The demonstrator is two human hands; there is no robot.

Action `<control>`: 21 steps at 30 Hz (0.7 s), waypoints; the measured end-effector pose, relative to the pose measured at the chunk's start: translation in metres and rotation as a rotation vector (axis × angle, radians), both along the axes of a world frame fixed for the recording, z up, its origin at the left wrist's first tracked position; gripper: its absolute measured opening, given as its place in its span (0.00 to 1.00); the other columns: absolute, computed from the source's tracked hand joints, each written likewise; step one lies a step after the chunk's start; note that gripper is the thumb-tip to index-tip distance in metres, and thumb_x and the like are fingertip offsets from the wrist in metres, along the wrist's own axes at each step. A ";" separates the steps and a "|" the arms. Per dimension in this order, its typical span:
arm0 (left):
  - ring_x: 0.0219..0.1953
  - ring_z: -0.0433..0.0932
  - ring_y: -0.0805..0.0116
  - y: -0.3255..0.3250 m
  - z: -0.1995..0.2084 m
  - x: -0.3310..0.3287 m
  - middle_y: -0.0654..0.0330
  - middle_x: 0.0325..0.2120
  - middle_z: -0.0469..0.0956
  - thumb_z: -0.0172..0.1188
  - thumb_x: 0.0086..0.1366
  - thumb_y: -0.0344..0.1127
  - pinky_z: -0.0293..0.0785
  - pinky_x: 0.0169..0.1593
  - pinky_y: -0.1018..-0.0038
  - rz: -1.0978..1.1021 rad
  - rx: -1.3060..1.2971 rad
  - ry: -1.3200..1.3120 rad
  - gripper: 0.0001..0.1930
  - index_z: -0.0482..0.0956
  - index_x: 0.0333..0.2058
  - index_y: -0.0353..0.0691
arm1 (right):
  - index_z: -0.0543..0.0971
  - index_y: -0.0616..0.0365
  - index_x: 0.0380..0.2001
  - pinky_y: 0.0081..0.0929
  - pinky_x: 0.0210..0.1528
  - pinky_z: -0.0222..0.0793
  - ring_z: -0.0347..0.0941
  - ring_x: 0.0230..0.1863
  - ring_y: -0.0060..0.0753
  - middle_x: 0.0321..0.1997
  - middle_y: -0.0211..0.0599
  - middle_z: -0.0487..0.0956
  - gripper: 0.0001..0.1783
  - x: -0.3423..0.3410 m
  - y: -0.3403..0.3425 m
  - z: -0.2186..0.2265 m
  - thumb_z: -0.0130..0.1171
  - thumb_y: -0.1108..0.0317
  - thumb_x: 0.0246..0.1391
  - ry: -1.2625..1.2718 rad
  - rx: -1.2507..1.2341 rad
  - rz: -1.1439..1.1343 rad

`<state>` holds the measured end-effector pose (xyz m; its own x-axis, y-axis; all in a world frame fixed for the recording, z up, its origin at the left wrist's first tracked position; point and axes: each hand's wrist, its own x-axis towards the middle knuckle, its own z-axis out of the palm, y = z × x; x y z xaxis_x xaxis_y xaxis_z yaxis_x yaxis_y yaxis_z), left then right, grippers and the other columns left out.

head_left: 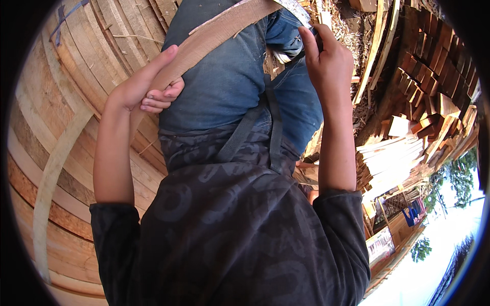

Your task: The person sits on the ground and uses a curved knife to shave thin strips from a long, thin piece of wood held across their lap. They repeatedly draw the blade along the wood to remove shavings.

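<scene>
My left hand [148, 87] is closed round the lower end of a long, narrow wooden board [220, 42]. Its fingers curl underneath and the thumb lies along the side. From there the board slants up across my jeans-clad thigh [219, 86] and leaves the top of the view. My right hand [331, 57] is closed on a dark-handled tool [319, 41], beside the board's far part. A pale, shiny strip [295, 11] runs from near this hand to the board. Whether that strip is the tool's blade, I cannot tell.
Stacked planks [61, 137] fill the left side, with a loose pale strip [48, 188] lying over them. Wood shavings [352, 20] and long slats [380, 46] lie at the upper right. Beyond are piles of cut wood pieces [429, 76].
</scene>
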<state>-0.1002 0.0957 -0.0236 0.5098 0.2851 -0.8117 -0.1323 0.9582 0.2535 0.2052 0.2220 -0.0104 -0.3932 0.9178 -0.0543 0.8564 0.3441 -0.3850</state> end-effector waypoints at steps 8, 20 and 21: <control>0.04 0.48 0.87 0.001 -0.001 0.000 0.77 0.04 0.50 0.39 0.62 0.77 0.45 0.07 0.87 0.008 -0.012 -0.017 0.38 0.60 0.12 0.46 | 0.76 0.55 0.28 0.41 0.23 0.67 0.75 0.22 0.52 0.18 0.43 0.77 0.19 0.004 0.004 -0.009 0.59 0.49 0.58 -0.027 0.056 -0.010; 0.04 0.49 0.87 -0.003 -0.013 -0.003 0.76 0.03 0.50 0.40 0.60 0.78 0.46 0.07 0.88 0.000 0.007 -0.063 0.39 0.59 0.11 0.47 | 0.78 0.61 0.38 0.33 0.23 0.68 0.77 0.20 0.46 0.19 0.46 0.77 0.17 -0.010 -0.017 0.000 0.58 0.56 0.62 0.101 -0.022 -0.035; 0.04 0.48 0.88 -0.004 -0.013 -0.003 0.76 0.03 0.50 0.38 0.60 0.79 0.45 0.06 0.88 0.003 0.013 -0.058 0.39 0.60 0.11 0.47 | 0.78 0.62 0.39 0.31 0.23 0.69 0.77 0.20 0.44 0.19 0.45 0.77 0.17 -0.009 -0.014 0.001 0.58 0.56 0.62 0.094 0.010 -0.003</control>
